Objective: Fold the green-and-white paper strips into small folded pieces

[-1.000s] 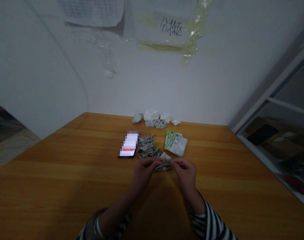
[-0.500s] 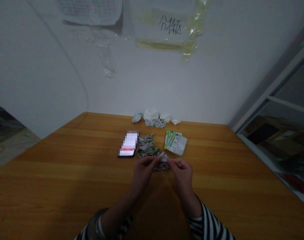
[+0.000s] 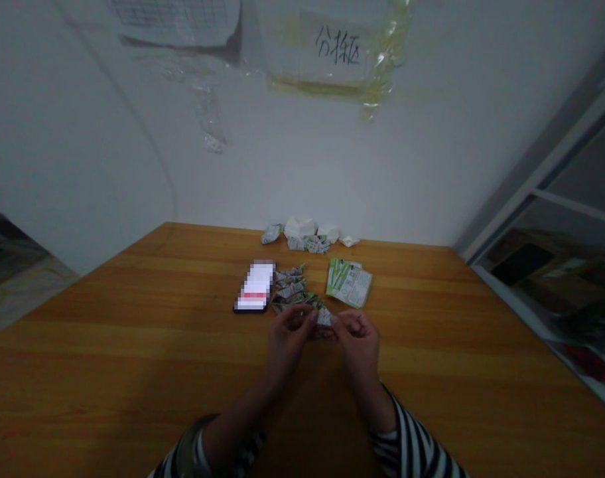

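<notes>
My left hand [image 3: 289,335] and my right hand [image 3: 357,335] meet low over the wooden table, both pinching a small folded strip of printed paper packaging [image 3: 324,320] between the fingertips. Just beyond my left hand lies a loose pile of folded green-and-white paper pieces [image 3: 289,287]. Flat green-and-white printed cards or packets [image 3: 349,283] lie beyond my right hand, apart from it. Part of the folded strip is hidden by my fingers.
A smartphone [image 3: 255,286] with a lit, blurred screen lies left of the pile. White crumpled paper [image 3: 299,228] and further folded pieces sit along the far edge of the wooden table [image 3: 133,318] against a white wall. A shelf frame stands at right.
My hands have drawn closer together and slightly farther up the table. The strip between them looks more compactly folded, with its end now showing above my fingers.
</notes>
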### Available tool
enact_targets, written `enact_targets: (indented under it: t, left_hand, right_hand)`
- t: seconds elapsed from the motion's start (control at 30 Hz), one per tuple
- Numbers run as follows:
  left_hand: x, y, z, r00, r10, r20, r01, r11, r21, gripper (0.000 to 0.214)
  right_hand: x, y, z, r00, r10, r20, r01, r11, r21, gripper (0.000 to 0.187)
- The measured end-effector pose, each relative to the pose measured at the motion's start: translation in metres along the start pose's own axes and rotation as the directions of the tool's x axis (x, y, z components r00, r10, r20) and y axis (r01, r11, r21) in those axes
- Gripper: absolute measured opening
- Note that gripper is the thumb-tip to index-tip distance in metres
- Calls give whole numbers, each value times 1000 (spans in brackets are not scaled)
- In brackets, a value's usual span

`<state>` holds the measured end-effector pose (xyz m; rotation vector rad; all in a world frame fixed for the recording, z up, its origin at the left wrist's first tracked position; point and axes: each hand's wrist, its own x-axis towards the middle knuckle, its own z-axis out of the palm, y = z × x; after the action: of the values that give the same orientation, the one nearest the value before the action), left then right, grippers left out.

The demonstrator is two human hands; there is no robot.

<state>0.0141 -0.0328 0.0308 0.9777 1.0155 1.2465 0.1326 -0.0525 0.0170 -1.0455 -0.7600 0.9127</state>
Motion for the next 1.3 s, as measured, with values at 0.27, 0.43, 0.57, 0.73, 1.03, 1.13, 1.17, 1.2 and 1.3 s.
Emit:
enact_targets:
  t: [0.27,0.43,0.57,0.73,1.03,1.13,1.17,1.2,1.3]
  left_hand:
    - [9,-2,-12,908,251,335,-395,775,492,23]
    - [3,2,-9,854,194,483,-440,766,470,30]
    - [0,-3,-6,874,133,467,-338,858,387,33]
    - [2,-6,-5,884,58,464,-231,917,324,34]
    - [2,-5,-5,882,76,464,-229,932,281,32]
    - [3,-11,-5,894,62,444,-186,952,242,30]
    - [4,-13,-6,900,54,433,-166,960,225,30]
    - [4,-14,-6,903,42,427,-144,967,208,30]
    - [5,-16,-7,910,26,415,-104,980,168,25]
  right_hand:
    - [15,-6,-11,979,63,192,-58,998,-33,16]
    - [20,-6,-15,957,57,286,-11,987,-160,22]
    - [19,-2,-15,958,13,288,60,968,-243,25]
    - [18,0,-15,964,13,266,49,973,-227,29]
    - [20,4,-18,952,-11,306,84,971,-226,33]
    - [20,3,-18,946,-19,325,105,963,-248,33]
    - [19,2,-17,942,-36,334,133,953,-271,32]
    - [17,1,-17,935,-65,349,177,937,-300,31]
    - [13,-3,-17,874,-204,441,390,835,-388,33]
